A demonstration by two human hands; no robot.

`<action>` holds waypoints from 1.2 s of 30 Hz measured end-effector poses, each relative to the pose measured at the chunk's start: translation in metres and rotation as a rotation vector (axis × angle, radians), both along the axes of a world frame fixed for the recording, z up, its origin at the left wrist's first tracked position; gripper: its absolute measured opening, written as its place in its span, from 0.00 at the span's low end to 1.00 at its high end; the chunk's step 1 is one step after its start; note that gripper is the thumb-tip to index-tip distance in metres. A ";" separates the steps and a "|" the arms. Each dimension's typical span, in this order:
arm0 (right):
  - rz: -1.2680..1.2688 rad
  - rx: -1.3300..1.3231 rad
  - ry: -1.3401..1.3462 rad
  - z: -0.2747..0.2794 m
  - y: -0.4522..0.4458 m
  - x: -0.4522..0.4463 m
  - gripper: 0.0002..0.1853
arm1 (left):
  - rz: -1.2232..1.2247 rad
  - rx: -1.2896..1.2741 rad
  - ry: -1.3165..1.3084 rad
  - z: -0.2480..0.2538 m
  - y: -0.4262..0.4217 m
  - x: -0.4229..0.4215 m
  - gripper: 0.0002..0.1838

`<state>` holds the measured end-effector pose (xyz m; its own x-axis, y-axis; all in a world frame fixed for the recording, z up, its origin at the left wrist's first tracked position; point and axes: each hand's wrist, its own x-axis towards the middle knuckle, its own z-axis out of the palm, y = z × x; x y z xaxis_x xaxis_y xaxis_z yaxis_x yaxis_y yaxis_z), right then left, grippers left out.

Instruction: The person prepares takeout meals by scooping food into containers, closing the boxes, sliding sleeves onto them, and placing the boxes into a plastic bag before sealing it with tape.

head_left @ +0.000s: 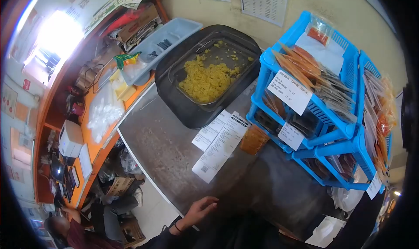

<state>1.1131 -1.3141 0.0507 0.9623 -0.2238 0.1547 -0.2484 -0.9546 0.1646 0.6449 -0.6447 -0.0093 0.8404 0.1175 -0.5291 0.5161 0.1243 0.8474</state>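
Observation:
My left hand (pixel 200 211) is over the near edge of the dark table (pixel 157 140), palm turned inward, with its fingers apart and nothing in them. My right hand does not show; only a dark sleeve (pixel 362 214) is at the lower right. Beyond my left hand, two printed paper slips (pixel 222 146) overlap on the table. A brown packet (pixel 254 139) lies beside them, against the blue baskets. Farther back, a black tray (pixel 174 105) holds crumbly yellow food (pixel 205 80).
Stacked blue baskets (pixel 265 81) with labelled sauce packets stand at the right. A pale blue divided tray (pixel 185 28) is at the back left, beside an orange counter (pixel 102 142) with plastic bags. A person (pixel 83 236) sits at the lower left.

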 end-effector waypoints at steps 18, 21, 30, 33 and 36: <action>0.195 0.089 -0.360 0.067 -0.002 -0.067 0.14 | -0.025 0.230 -0.111 0.023 0.015 -0.025 0.12; 0.044 0.407 -0.665 0.144 0.102 -0.154 0.13 | -0.067 0.111 -0.259 0.038 0.008 -0.004 0.10; 0.295 1.118 -0.147 0.219 0.235 -0.373 0.09 | -0.664 -0.208 -0.821 0.140 -0.117 0.068 0.24; 0.630 1.037 0.124 0.193 0.266 -0.410 0.12 | -0.721 -0.608 -0.550 0.152 -0.168 0.064 0.27; 0.530 0.966 0.348 0.195 0.299 -0.452 0.10 | -0.818 -0.701 -0.416 0.136 -0.189 0.059 0.20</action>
<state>0.6614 -1.0147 0.2461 0.9278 0.3405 -0.1524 0.1367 -0.6905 -0.7103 0.7042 -0.8341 0.1267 0.6542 -0.7528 0.0729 0.3569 0.3922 0.8478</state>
